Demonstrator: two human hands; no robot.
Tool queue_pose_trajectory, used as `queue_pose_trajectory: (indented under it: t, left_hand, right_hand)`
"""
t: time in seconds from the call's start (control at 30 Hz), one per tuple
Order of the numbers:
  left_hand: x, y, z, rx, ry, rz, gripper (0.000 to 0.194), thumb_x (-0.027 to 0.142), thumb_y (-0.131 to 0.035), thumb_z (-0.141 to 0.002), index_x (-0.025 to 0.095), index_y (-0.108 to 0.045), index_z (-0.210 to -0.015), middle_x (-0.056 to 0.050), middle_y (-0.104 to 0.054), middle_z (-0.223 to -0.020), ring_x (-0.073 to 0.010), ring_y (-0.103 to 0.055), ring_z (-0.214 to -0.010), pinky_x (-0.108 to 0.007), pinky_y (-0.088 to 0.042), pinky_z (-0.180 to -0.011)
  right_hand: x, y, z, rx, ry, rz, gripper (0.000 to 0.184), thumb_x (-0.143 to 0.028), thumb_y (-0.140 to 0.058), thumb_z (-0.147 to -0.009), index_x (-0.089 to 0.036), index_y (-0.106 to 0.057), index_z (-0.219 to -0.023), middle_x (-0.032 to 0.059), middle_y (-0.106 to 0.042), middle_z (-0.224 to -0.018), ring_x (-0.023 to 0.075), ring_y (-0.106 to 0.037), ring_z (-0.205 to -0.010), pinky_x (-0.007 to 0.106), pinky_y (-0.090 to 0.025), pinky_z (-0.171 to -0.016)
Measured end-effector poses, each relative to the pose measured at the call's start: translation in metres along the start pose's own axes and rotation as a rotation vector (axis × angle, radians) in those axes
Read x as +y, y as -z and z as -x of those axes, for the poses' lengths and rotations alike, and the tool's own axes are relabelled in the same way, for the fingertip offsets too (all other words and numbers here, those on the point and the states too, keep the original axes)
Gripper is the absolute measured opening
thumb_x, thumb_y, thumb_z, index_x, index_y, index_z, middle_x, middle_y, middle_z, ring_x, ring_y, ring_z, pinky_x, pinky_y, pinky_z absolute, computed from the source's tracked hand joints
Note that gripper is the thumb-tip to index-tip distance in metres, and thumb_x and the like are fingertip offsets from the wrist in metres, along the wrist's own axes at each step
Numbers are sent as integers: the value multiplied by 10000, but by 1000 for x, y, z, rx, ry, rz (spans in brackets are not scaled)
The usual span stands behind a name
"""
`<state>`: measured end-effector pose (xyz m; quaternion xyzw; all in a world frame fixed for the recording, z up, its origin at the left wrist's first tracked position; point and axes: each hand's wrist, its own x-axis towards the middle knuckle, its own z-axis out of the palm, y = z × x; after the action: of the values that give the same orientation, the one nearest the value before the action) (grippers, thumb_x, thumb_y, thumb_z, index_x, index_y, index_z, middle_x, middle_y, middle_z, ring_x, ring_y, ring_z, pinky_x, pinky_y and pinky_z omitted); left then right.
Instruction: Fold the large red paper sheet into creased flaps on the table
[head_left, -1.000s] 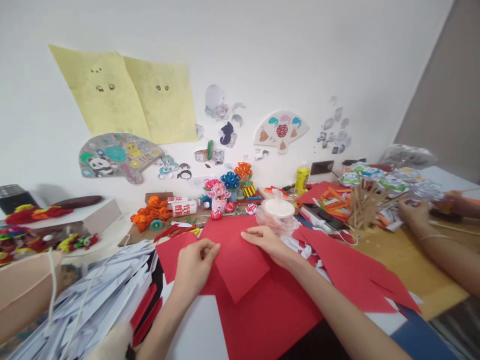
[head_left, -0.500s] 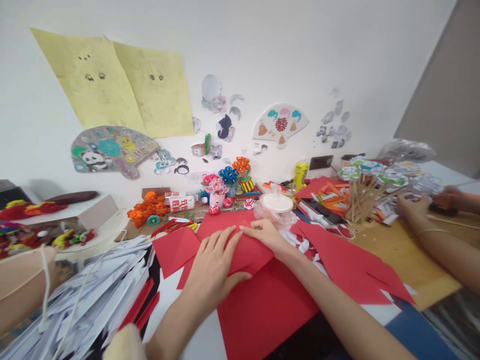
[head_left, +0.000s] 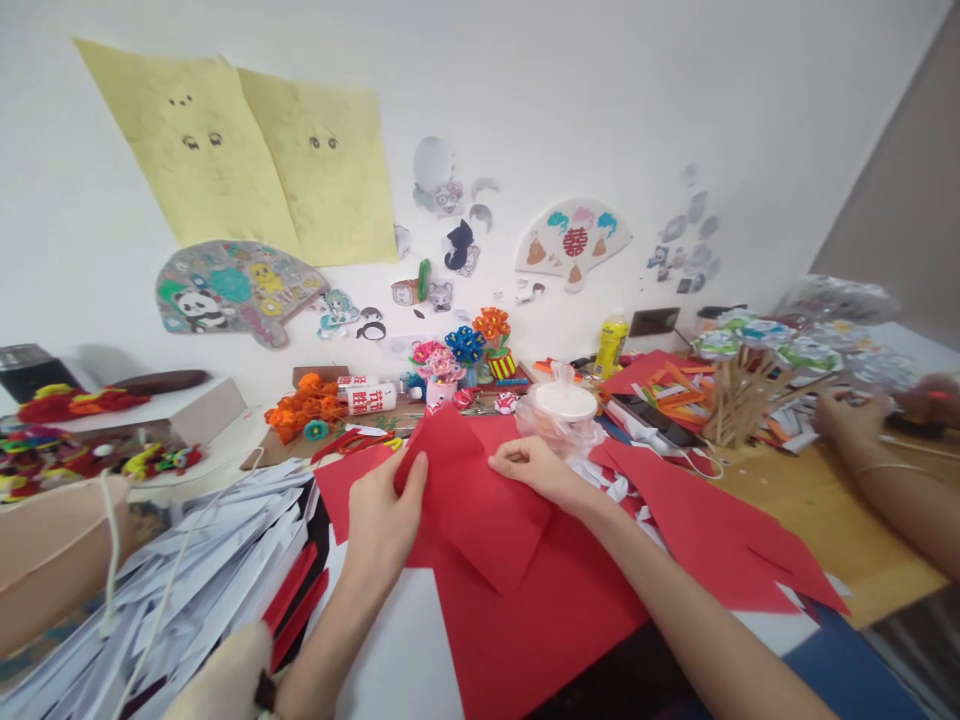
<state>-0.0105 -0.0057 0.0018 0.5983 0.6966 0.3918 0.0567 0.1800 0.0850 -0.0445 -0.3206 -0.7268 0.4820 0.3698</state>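
Note:
A folded sheet of red paper (head_left: 480, 510) is tilted up off the pile between my hands. My left hand (head_left: 386, 505) grips its left edge, the thumb lying on the near face and the fingers behind. At the paper's upper right edge, my right hand (head_left: 540, 475) is closed in a pinch, with the fingertips against the paper. Below lies a larger red sheet (head_left: 555, 600), flat over white paper (head_left: 401, 650).
Folded white paper strips (head_left: 187, 580) heap at left. More red sheets (head_left: 697, 520) lie at right, near a lidded plastic tub (head_left: 566, 402) and wooden sticks (head_left: 739, 400). Another person's arm (head_left: 892, 490) reaches in at right, and another arm (head_left: 56, 560) rests at left.
The red paper has gone from lying flat under both hands to tilted up. My left hand has closed from spread fingers onto its edge. The view has shifted slightly.

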Motion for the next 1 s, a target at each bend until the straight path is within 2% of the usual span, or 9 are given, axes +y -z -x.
queue_pose_trajectory:
  t: [0.17,0.3,0.4,0.5,0.63,0.7,0.77,0.87,1.0]
  left_hand:
    - [-3,-3,-1,-136,170,412,432,518,-493,-742,116,-638,-808,-30,-637,-563,-183,-579,-519,-250,-404,-483]
    - [-6,-8,-3,-218,210,565,526,478,-538,-727,91,-584,-1081,-52,-686,-689,-200,-621,-606,-272,-457,-542]
    - [-12,-6,-6,-150,159,362,498,393,-553,-731,109,-559,-1139,-89,-698,-892,-242,-637,-806,-311,-476,-677]
    - [-12,-1,-5,-61,37,-41,466,283,-539,-740,148,-523,-1185,-112,-646,-1088,-296,-586,-990,-376,-446,-788]
    - [3,0,5,81,-405,-384,447,192,-458,-812,207,-449,-1259,-103,-463,-1345,-285,-437,-1197,-429,-317,-942]
    - [10,-3,11,8,-564,-380,363,229,-443,-849,246,-489,-1209,-68,-516,-1301,-245,-461,-1171,-428,-257,-977]
    - [14,-6,13,-115,-587,-315,256,287,-434,-869,258,-560,-1090,-37,-634,-1131,-212,-542,-1047,-423,-242,-972]
    - [13,-7,13,-259,-469,-190,202,325,-437,-866,239,-619,-884,-5,-695,-899,-181,-594,-834,-399,-289,-907]
    - [12,-4,8,-396,-329,11,200,310,-462,-837,206,-629,-803,-20,-696,-830,-172,-602,-760,-295,-378,-745]
  right_hand:
    - [6,0,-2,111,59,197,294,-408,-655,-695,-174,-682,-871,63,-679,-835,200,-585,-751,301,-420,-676]
    - [5,-4,-2,98,10,2,315,-426,-637,-711,-150,-681,-856,75,-685,-859,200,-599,-779,311,-434,-715]
    - [-1,-3,2,60,-79,-157,326,-445,-655,-691,-131,-668,-778,57,-673,-784,176,-586,-716,290,-426,-672]
    - [-9,-1,6,11,-114,-189,333,-444,-675,-673,-126,-671,-773,47,-668,-779,161,-576,-713,273,-416,-674]
    - [-15,-2,7,-86,-89,-131,337,-439,-699,-653,-123,-682,-769,48,-673,-774,159,-575,-719,270,-421,-693]
    - [-16,-4,8,-154,-64,-107,338,-447,-692,-662,-121,-683,-749,47,-671,-752,157,-569,-697,268,-425,-673]
    - [-18,-5,8,-210,-44,-95,344,-455,-682,-672,-119,-685,-747,42,-665,-728,152,-560,-675,262,-425,-647]
    - [-20,-3,9,-248,-26,-79,348,-455,-669,-690,-115,-692,-761,37,-657,-716,144,-545,-659,251,-415,-622]
    - [-24,-3,11,-269,-23,-60,334,-441,-656,-709,-111,-690,-750,28,-641,-690,135,-528,-641,243,-399,-603]
